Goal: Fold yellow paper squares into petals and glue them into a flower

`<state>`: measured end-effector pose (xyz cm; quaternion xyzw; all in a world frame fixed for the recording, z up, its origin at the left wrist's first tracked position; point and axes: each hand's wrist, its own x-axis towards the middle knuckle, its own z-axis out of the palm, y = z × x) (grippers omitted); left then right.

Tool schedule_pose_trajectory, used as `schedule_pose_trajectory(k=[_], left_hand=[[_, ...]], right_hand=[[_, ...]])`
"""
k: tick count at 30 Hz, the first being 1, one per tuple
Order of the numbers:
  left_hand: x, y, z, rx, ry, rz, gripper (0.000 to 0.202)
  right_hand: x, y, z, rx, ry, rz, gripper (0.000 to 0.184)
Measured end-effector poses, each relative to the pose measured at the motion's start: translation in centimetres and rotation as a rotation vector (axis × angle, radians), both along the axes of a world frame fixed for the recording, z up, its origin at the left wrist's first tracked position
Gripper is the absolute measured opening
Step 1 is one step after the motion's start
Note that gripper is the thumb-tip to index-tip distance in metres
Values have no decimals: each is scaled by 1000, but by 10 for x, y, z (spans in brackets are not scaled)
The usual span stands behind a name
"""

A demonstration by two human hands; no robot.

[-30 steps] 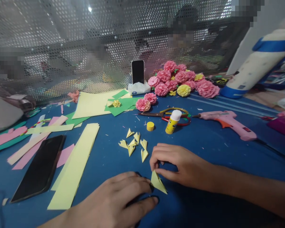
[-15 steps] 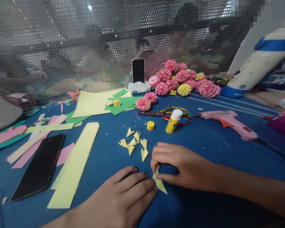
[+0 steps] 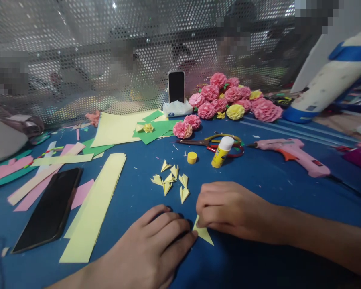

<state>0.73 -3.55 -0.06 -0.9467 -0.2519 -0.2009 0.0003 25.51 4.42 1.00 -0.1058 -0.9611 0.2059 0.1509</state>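
Note:
A small folded piece of pale yellow paper lies on the blue table between my hands, its pointed corner toward me. My right hand is closed, with its fingers and thumb pinching the paper's upper part and hiding it. At the left edge of the same paper is my left hand, its nearest fingertip pressed on it. The other fingers of that hand are bent against the table, and its thumb is hidden. Just beyond my hands lie several folded yellow paper petals.
A glue stick stands uncapped near its yellow cap, with scissors behind. A pink glue gun lies right. Left are yellow paper strips and a black phone. Pink paper flowers are heaped at the back.
My right thumb and fingers have closed together over the paper's upper part, where a gap showed before. My left hand stays at the paper's left edge.

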Motion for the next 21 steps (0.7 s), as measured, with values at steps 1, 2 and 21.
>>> schedule_pose_trajectory(k=[1,2,21], left_hand=[[-1,0,1,-6,13,-5,32],[-1,1,2,-12,25,-10,33],[-11,1,5,214,190,-126,37]], right_hand=[[1,1,0,45,-1,18,22],[2,1,-1,89,-4,33,23],[12,-28,4,446,-185,-79,19]])
